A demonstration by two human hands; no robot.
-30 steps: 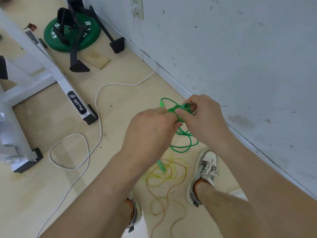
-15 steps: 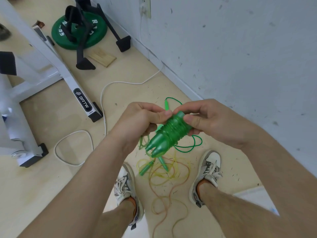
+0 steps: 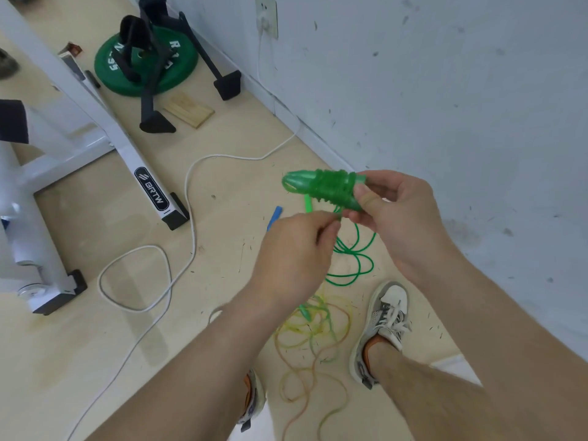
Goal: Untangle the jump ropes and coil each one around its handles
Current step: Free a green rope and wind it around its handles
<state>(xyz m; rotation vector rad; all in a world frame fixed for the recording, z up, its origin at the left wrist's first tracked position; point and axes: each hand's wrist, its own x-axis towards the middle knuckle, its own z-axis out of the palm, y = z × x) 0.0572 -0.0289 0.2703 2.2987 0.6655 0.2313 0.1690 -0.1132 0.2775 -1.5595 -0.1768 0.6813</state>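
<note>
Jump ropes show here between a scuffed grey wall (image 3: 445,90) and a pale floor (image 3: 222,249), one held up, one lying loose. At the left stands a white machine frame (image 3: 105,122), with a green weight plate (image 3: 181,68) beyond it and a white cable (image 3: 187,198) looping across the floor. The right hand (image 3: 404,218) grasps the green handles (image 3: 324,189), held roughly level above the floor, with green cord wound tightly round them. The left hand (image 3: 296,256), just below, pinches the free cord between its fingertips, and the remaining green cord (image 3: 356,265) hangs down in loops to the floor. A yellow-orange rope (image 3: 315,332) lies tangled between the shoes (image 3: 386,319). A blue handle (image 3: 274,217) peeks out behind the left hand.
</note>
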